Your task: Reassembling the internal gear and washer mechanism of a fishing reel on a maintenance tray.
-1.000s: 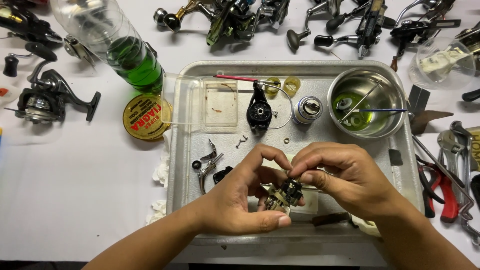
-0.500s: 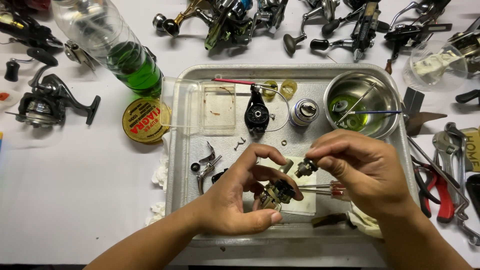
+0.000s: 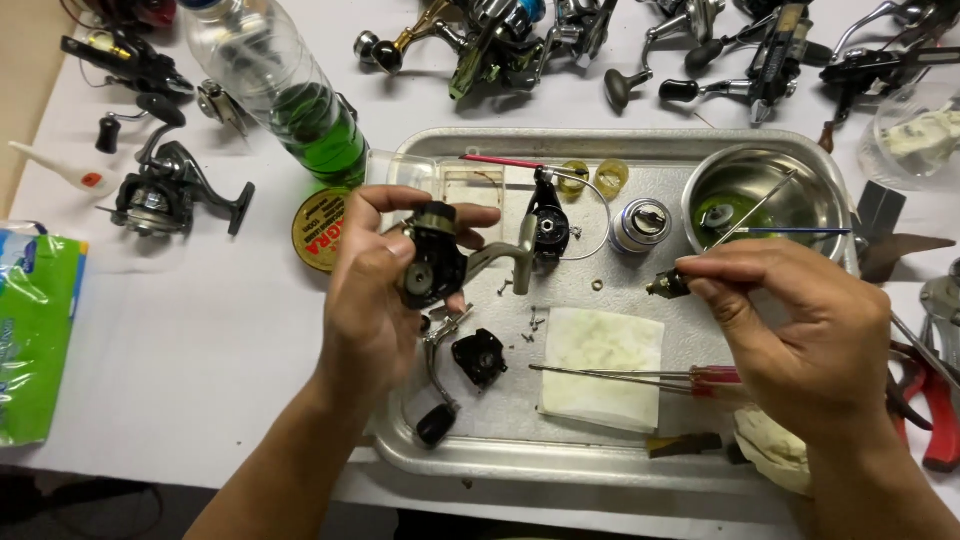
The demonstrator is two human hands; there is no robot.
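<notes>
Two hands split apart: half a second earlier both worked one reel over the steel tray (image 3: pixel 400 455). Left hand (image 3: pixel 375 300) gripped the black reel body (image 3: pixel 432 265) near the tray's left edge; right hand (image 3: pixel 800 335) pinched a small dark gear part (image 3: pixel 668 285), pulled free.

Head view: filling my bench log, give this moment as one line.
left hand: holds black reel body | right hand: pinches small dark part | both above metal tray
</notes>
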